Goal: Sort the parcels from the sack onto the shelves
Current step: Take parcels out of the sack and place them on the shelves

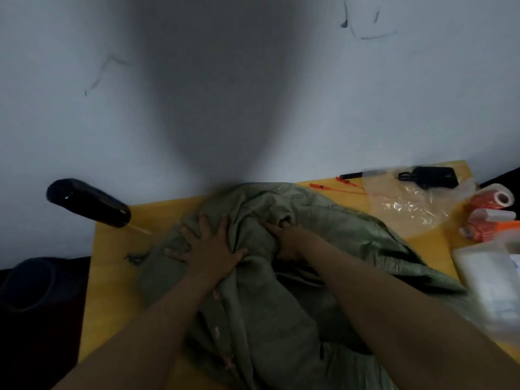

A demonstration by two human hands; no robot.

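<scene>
A yellow table [112, 266] was set against a scuffed white wall [84, 122], on which a broad shadow was cast.

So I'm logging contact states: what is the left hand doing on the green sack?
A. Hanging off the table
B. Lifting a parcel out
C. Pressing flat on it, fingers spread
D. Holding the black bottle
C: the left hand lies with fingers spread flat on the green sack.

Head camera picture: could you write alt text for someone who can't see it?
A person's two bare hands work a crumpled green sack on a yellow table: the left hand presses flat with fingers spread, the right hand grips a fold. A black bottle lies at the table's far left; a clear plastic bag and orange tape rolls sit right.
</scene>
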